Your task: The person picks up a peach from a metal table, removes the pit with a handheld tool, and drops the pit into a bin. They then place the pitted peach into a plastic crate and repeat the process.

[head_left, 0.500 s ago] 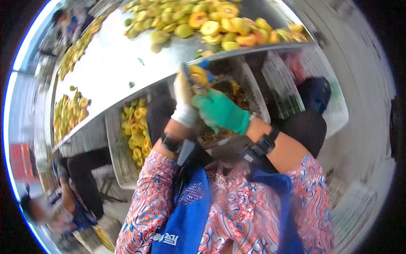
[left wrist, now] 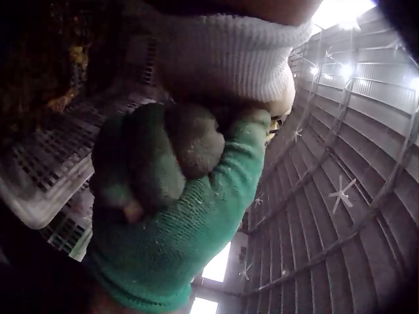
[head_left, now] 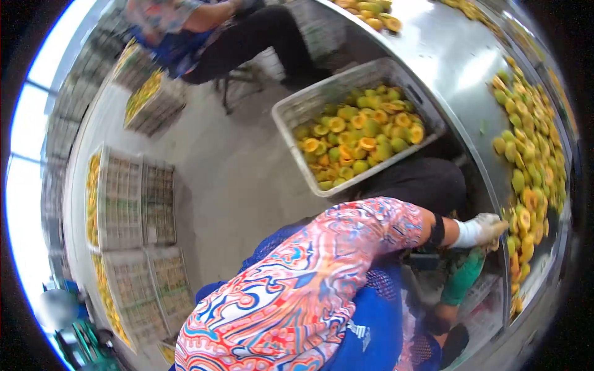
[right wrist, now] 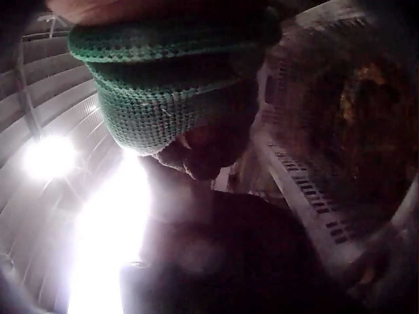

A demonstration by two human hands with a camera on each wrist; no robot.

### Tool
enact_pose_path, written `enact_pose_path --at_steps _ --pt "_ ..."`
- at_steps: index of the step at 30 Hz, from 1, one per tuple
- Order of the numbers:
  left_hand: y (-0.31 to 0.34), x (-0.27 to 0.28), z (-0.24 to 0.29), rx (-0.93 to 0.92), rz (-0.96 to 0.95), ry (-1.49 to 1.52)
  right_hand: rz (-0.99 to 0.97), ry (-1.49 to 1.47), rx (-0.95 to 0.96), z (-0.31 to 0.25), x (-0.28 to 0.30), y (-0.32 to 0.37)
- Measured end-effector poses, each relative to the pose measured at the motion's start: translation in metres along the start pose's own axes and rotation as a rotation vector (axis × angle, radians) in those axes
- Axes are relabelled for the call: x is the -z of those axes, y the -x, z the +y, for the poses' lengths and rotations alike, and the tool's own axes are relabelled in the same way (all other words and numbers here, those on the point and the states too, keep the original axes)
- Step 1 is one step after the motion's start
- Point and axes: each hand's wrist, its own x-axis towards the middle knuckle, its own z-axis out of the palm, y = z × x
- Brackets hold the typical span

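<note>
Beside the table edge in the head view, my white-gloved left hand (head_left: 489, 229) is raised, its fingers around a yellowish peach half (head_left: 494, 245) of which only a sliver shows. Just below it is my green-gloved right hand (head_left: 468, 272), close against the left. In the left wrist view the right hand's fingers (left wrist: 147, 157) are curled into the palm, and its thumb reaches up to the white cuff (left wrist: 226, 62). A brownish bit, like the end of a handle, peeks from that fist; I cannot tell what tool it is. The right wrist view is dark around the green cuff (right wrist: 150, 98).
The metal table (head_left: 455, 62) bears a long heap of peach halves (head_left: 526, 161). A pale crate (head_left: 289, 127) of cut peaches stands on the floor beside my leg. Stacked crates (head_left: 120, 204) line the left. Another person (head_left: 210, 25) sits at the top.
The head view has swung left, so both hands now sit at its right edge and the floor crates show. The hands stay close together, the peach half now mostly hidden.
</note>
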Motion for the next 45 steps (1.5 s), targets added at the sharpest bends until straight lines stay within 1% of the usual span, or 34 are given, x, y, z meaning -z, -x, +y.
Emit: enact_pose_path --at_steps 1,2,4,6,7,8,10,11,13,15,18,19,20,21,22,23,24,25,26,27,29,30,32,33,34,35,36,37,38,39,40,41,43,45 --pt "0.003 0.005 0.004 -0.03 0.022 -0.114 -0.038 0.173 0.147 0.006 0.001 -0.001" --pt "0.015 0.01 0.02 0.025 0.029 -0.112 -0.051 0.34 0.3 0.01 0.001 -0.002" --pt "0.006 0.013 0.006 -0.201 0.215 -0.325 -0.06 0.545 0.454 0.012 -0.003 -0.004" --pt "0.025 0.023 0.03 -0.08 0.073 -0.166 0.013 0.441 0.398 0.0 -0.018 -0.007" --pt "0.026 0.024 0.029 -0.115 0.134 -0.22 0.022 0.309 0.286 -0.015 -0.024 -0.004" --pt "0.038 0.026 0.043 -0.097 0.164 -0.212 0.03 0.517 0.478 -0.014 -0.023 -0.008" --pt "0.055 0.036 0.067 0.021 0.254 -0.086 0.193 0.949 0.88 -0.026 -0.024 -0.016" --pt "0.05 0.04 0.062 -0.096 0.278 -0.205 0.209 0.968 0.921 -0.006 -0.02 -0.021" --pt "0.041 0.042 0.051 -0.322 0.303 -0.444 0.062 0.999 0.919 0.004 -0.024 -0.027" --pt "0.042 0.057 0.062 -0.583 0.302 -0.466 -0.254 1.014 0.802 0.033 -0.05 -0.024" --pt "0.057 0.08 0.11 -0.734 0.282 -0.557 -0.684 1.085 0.472 0.081 -0.027 -0.009" --pt "0.079 0.092 0.136 -0.731 0.384 -0.606 -0.808 1.08 0.343 0.086 -0.014 -0.007" --pt "0.089 0.111 0.145 -0.757 0.388 -0.556 -0.691 0.762 -0.058 0.046 -0.023 0.006" --pt "0.113 0.132 0.161 -0.766 0.427 -0.636 -0.531 0.411 -0.422 0.008 -0.034 0.021" --pt "0.129 0.158 0.161 -0.67 0.413 -0.573 -0.738 0.641 -0.203 0.068 -0.023 0.027" --pt "0.136 0.191 0.15 -0.758 0.63 -0.899 -0.95 0.865 0.019 0.137 -0.018 0.04" --pt "0.176 0.202 0.171 -0.392 0.451 -0.578 -1.038 0.882 -0.003 0.125 -0.015 0.047" --pt "0.179 0.239 0.146 -0.442 0.6 -0.807 -1.047 0.802 -0.099 0.074 -0.015 0.049" --pt "0.189 0.276 0.125 -0.376 0.579 -0.891 -1.035 0.708 -0.169 0.029 -0.015 0.051" --pt "0.208 0.299 0.118 -0.216 0.512 -1.066 -1.033 0.639 -0.212 -0.001 -0.019 0.055" --pt "0.223 0.393 0.048 0.023 0.227 -1.509 -0.946 0.562 -0.114 0.06 -0.021 0.068" --pt "0.235 0.361 0.074 0.225 0.207 -1.595 -0.904 0.527 -0.063 0.089 -0.021 0.075" --pt "0.206 0.35 0.1 0.26 0.2 -1.396 -1.254 0.738 0.05 0.121 -0.021 0.081" --pt "0.186 0.338 0.106 0.051 0.237 -1.401 -1.249 0.755 0.101 0.104 -0.013 0.076" --pt "0.16 0.325 0.117 -0.166 0.282 -1.4 -1.237 0.774 0.167 0.061 -0.01 0.057" --pt "0.133 0.308 0.135 -0.417 0.225 -1.322 -1.24 0.777 0.226 0.011 -0.007 0.042" --pt "0.107 0.274 0.158 -0.524 0.169 -1.28 -1.12 0.67 0.11 -0.031 0.001 0.029" --pt "0.079 0.241 0.182 -0.46 0.045 -1.285 -0.995 0.564 0.009 -0.07 0.007 0.015" --pt "0.053 0.213 0.194 -0.338 0.046 -1.337 -0.865 0.452 -0.084 -0.093 0.009 0.005" --pt "0.026 0.179 0.199 -0.244 0.039 -1.256 -0.812 0.393 -0.098 -0.101 0.011 -0.003" --pt "-0.02 0.155 0.186 -0.332 -0.056 -1.23 -0.79 0.34 -0.123 -0.1 0.03 -0.017" --pt "-0.063 0.141 0.178 -0.345 -0.136 -1.241 -0.743 0.277 -0.14 -0.1 0.033 -0.022" --pt "-0.113 0.086 0.177 -0.137 -0.038 -1.411 -0.601 0.167 -0.174 -0.09 0.038 -0.027" --pt "-0.199 0.093 0.133 -0.299 -0.039 -1.675 -0.506 0.077 -0.153 -0.085 0.039 -0.031"
